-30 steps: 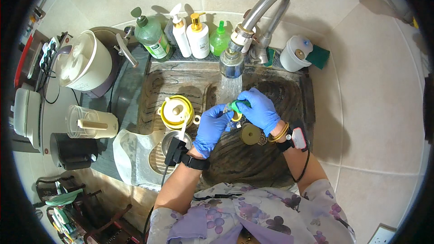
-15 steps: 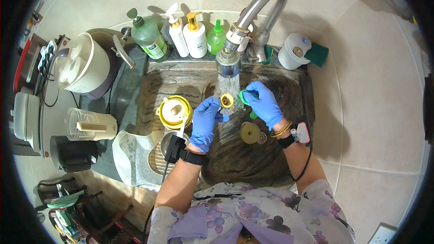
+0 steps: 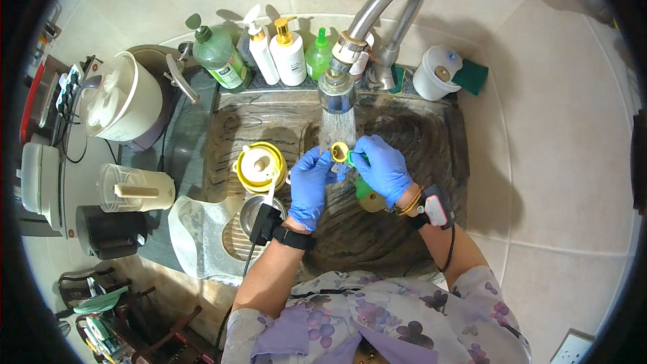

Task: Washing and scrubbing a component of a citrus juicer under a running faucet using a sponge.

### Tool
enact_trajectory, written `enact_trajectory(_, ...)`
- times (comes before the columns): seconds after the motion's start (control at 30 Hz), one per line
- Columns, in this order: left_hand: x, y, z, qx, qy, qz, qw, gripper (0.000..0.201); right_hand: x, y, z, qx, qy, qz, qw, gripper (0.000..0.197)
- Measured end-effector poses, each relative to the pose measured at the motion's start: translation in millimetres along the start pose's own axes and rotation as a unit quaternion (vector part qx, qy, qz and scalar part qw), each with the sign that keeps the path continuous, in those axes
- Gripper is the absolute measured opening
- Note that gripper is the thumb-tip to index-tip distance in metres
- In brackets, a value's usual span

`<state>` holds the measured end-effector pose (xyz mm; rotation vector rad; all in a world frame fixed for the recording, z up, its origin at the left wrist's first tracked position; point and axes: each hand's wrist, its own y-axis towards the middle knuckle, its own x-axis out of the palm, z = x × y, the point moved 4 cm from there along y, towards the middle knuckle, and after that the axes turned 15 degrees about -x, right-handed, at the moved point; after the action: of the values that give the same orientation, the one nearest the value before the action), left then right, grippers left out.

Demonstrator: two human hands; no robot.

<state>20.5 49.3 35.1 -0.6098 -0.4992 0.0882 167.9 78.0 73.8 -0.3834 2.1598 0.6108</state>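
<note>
Both my hands wear blue gloves and meet under the water running from the faucet (image 3: 337, 98). My left hand (image 3: 310, 189) is closed on a small round yellow cup (image 3: 339, 152) with a brownish inside. My right hand (image 3: 383, 170) grips a green plastic piece (image 3: 351, 158), its near end against the cup's right rim. More green shows below the right hand's fingers; whether it is the same piece I cannot tell. Under that hand a dull yellow disc (image 3: 373, 203) lies in the sink (image 3: 404, 249), partly covered.
Left of my left hand stand a yellow-rimmed lidded pot (image 3: 259, 165) and a metal bowl (image 3: 251, 216). A clear plastic sheet (image 3: 192, 236) drapes the drainer. Pump bottles (image 3: 290, 61) line the back ledge, with a white container (image 3: 431, 77) and green scouring pad (image 3: 470, 77) farther right.
My right hand has moved left and slightly down, bringing the green piece to the yellow cup. The left hand has shifted slightly right and down, still holding the cup.
</note>
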Motion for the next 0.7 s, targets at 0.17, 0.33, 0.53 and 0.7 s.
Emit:
enact_trajectory(0.17, -6, -6, 7, 0.006, -0.003, 0.022, 1.0, 0.02, -3, 1, 19, 0.028, -0.006, 0.04, 0.999, 0.017)
enact_trajectory(0.33, -7, -6, 11, 0.021, -0.075, 0.025, 0.997, 0.012, 10, -7, 26, 0.197, 0.392, 0.072, 0.896, 0.025)
enact_trajectory(0.53, 6, -13, 10, 0.023, -0.072, 0.007, 0.997, 0.013, 28, 3, 6, 0.164, 0.392, 0.038, 0.904, 0.026)
enact_trajectory(0.7, 4, -12, 7, 0.015, -0.04, -0.004, 0.999, 0.014, 29, -1, 8, 0.17, 0.444, 0.034, 0.879, 0.026)
